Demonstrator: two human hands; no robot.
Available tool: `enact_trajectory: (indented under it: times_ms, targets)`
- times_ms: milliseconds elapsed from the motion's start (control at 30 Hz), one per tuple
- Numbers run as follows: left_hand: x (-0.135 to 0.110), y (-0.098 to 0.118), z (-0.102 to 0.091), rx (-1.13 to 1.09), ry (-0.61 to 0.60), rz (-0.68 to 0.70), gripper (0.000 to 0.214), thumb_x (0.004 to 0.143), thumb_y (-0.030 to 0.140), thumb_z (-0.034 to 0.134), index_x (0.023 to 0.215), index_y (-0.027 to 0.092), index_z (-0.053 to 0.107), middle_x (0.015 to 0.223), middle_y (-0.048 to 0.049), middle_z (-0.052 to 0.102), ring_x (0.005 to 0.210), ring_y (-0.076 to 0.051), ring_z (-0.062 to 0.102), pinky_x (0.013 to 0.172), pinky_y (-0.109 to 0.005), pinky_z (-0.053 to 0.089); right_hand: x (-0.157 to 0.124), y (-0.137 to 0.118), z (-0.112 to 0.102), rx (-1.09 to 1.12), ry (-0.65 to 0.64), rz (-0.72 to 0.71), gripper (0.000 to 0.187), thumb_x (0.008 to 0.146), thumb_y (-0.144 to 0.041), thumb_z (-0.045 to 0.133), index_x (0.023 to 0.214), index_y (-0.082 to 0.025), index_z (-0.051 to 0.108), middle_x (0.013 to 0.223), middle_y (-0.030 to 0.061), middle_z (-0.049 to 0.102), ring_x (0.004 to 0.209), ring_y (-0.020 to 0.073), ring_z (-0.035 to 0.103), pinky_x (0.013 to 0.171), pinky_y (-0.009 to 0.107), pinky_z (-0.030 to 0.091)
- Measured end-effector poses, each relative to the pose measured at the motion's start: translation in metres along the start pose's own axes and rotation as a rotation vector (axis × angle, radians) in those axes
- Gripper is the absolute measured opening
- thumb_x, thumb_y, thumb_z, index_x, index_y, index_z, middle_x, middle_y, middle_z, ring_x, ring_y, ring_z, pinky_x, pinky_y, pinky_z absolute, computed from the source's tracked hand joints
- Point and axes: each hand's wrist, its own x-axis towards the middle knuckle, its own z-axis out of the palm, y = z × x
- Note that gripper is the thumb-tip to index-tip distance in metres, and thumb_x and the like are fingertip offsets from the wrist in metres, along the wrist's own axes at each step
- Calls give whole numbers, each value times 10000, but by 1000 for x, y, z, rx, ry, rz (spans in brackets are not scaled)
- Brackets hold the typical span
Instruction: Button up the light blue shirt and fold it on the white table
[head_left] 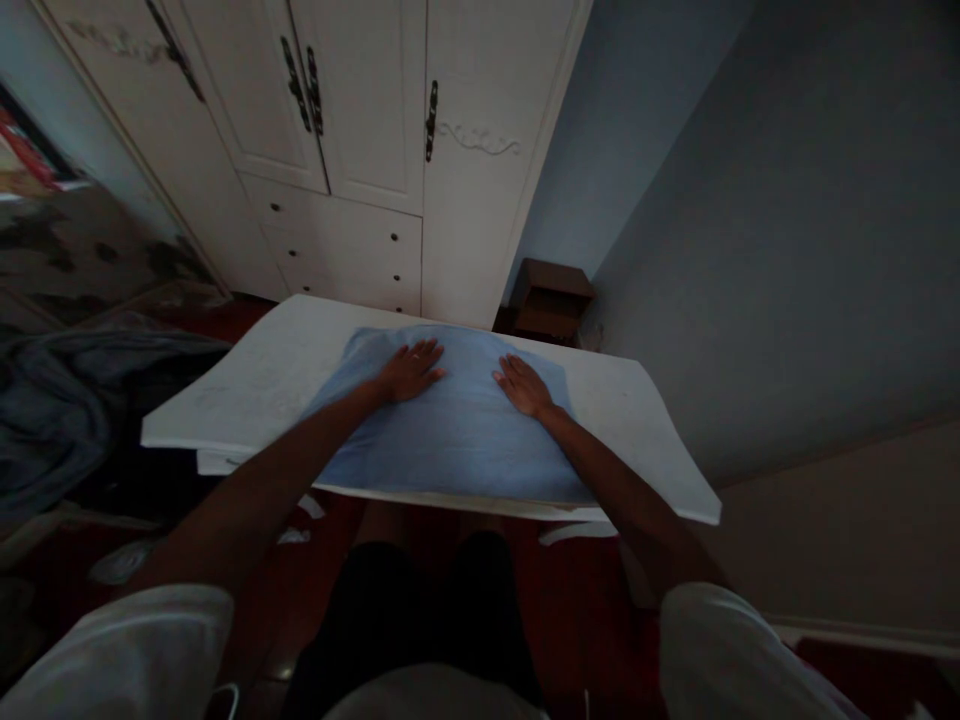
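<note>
While the blue cloth point(457, 420) lay spread on the white table point(645, 420), both palms were pressed flat: left hand point(409, 370) and right hand point(525, 385), fingers outstretched, nothing gripped, cloth smoothed beneath the fingertips.

A dim room. A white wardrobe point(360, 150) with dark handles and small drawers stands at the back, against a blue-grey wall point(787, 230). A small brown stool point(551, 297) sits in the corner beside it. The floor point(585, 600) is dark red. Grey bedding point(67, 400) lies at left
</note>
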Motion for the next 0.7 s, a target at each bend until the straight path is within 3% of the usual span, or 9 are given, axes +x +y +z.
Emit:
enact_trajectory:
  times_ms: [133, 267, 400, 600, 700]
  targets:
    - [-4, -21, -16, -99, 198, -216, 544, 994, 384, 149, 1275, 117, 531, 1312, -135, 586, 1191, -202, 550, 1030, -345, 409, 1, 1, 0, 3, -1, -12, 919, 905, -682, -13, 1477, -55, 340, 1559, 142, 280, 1456, 252, 221, 1207, 379, 147]
    - [-33, -47, -36, -27, 280, -299, 509, 987, 370, 214, 1206, 55, 548, 1230, -181, 608, 1131, -237, 559, 1002, -378, 423, 1, 1, 0, 14, -8, -2, 895, 915, -676, 4, 1476, -69, 346, 1557, 135, 288, 1456, 248, 222, 1208, 393, 149]
    - [-63, -51, -42, 105, 214, -190, 500, 971, 419, 280, 1234, 93, 553, 1340, -161, 547, 1264, -241, 479, 1074, -359, 359, 2, 1, -1, 7, -7, -3, 904, 914, -677, 5, 1471, -56, 353, 1553, 144, 293, 1455, 255, 225, 1208, 392, 146]
    - [-77, -29, -32, 308, 37, -349, 711, 943, 591, 180, 1454, 124, 341, 1536, -188, 307, 1421, -318, 272, 1114, -563, 221, 2, 2, 1, 22, -16, 5, 876, 919, -676, 35, 1471, -80, 365, 1550, 128, 305, 1453, 253, 234, 1210, 395, 159]
    - [-78, -29, -29, 304, -22, -387, 778, 926, 635, 153, 1502, 121, 252, 1573, -170, 222, 1452, -307, 199, 1130, -567, 171, 3, 4, 3, 23, 1, -11, 886, 911, -686, 24, 1466, -93, 378, 1538, 126, 332, 1450, 253, 242, 1211, 404, 164]
